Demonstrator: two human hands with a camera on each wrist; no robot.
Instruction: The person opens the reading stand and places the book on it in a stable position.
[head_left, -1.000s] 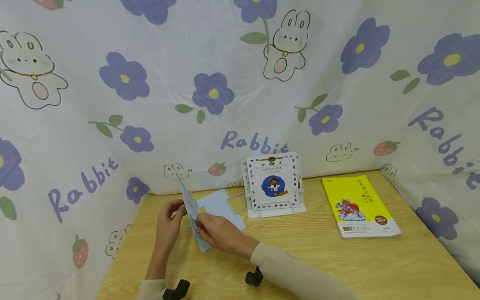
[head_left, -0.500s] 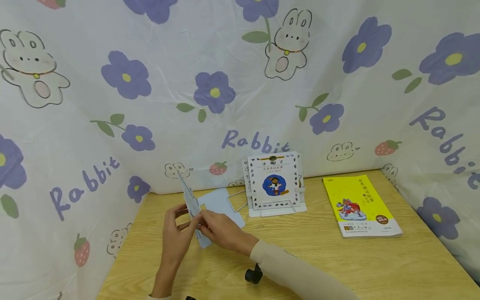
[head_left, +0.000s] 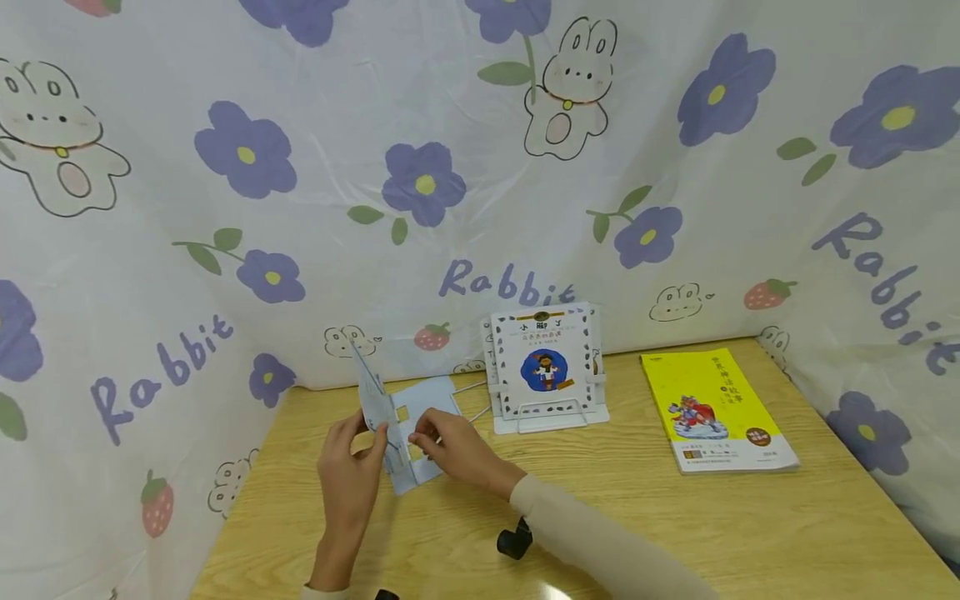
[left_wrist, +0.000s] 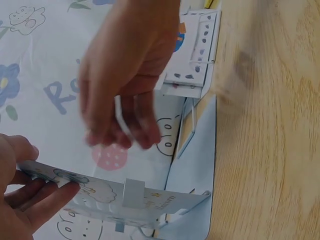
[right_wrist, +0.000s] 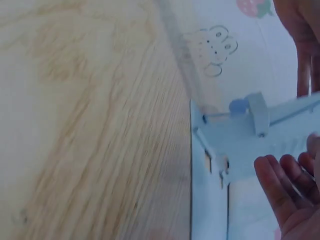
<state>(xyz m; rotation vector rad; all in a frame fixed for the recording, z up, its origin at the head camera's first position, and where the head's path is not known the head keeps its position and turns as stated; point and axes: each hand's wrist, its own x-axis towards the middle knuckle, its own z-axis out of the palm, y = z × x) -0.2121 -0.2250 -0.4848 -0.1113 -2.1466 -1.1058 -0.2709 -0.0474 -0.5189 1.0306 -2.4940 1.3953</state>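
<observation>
Though tilted, bookstand point(head_left: 377, 406) between left fingers point(left_wrist: 52, 201)

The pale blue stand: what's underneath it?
Wooden tabletop shows around the stand and through cutouts in its flat part. Anything beneath the solid parts is covered, so I can't tell.

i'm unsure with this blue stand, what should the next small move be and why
Probably put the right hand on the raised panel to steady it: only the left hand grips it, it stands steeply from its base, and the right hand holds nothing.
</observation>
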